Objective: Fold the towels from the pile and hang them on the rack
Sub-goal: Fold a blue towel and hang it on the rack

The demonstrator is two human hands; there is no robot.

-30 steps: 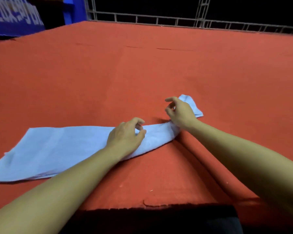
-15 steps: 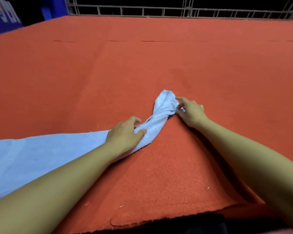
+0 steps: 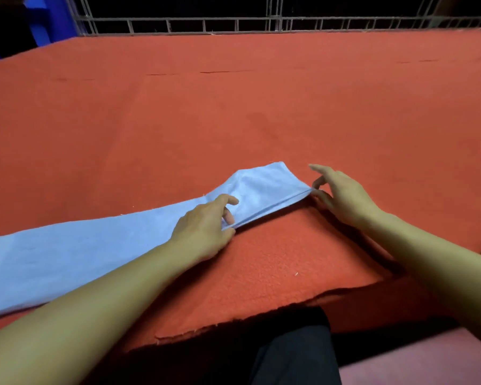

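The towel (image 3: 95, 245), pale blue, lies in a long band across the near part of the red cloth (image 3: 261, 112), running from the left edge of view up to a doubled end near the middle. The left hand (image 3: 203, 232) pinches the layered near edge between thumb and curled fingers, probably to keep the two layers lined up. The right hand (image 3: 342, 195) nips the right corner of that end with thumb and a fingertip, the other fingers spread loose; together the two hands seem to hold the edge taut so the fold lies straight. The fold looks part done, and nothing is hung yet.

Beyond the cloth's far edge runs a metal rail (image 3: 233, 23); whether it is the rack I cannot tell. A blue object (image 3: 53, 20) stands at the far left. No pile shows in view. Nothing lies in the way of the fold.
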